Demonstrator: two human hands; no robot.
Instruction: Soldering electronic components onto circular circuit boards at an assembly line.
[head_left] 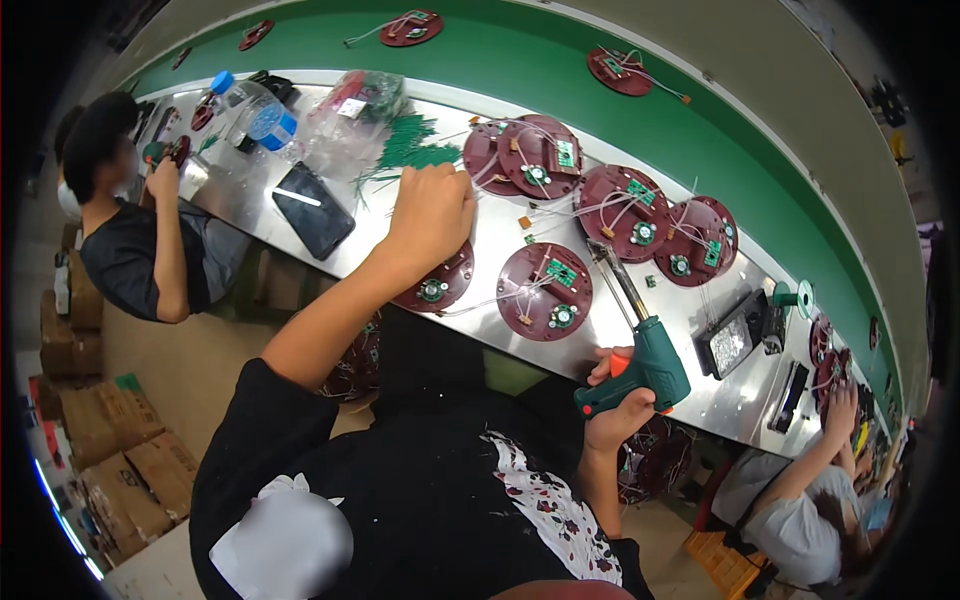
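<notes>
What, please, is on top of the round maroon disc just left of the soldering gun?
On the maroon disc I can see a rectangular green circuit board, a smaller board with a pale round part, and pale wires. Whatever lies beneath it is covered.

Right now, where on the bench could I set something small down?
Two patches look bare: one between the green soldering gun in the right hand and the near side of the black box; another left of the phone, nearer than the bottle. Crowded: around the left hand, with green wires and red discs.
</notes>
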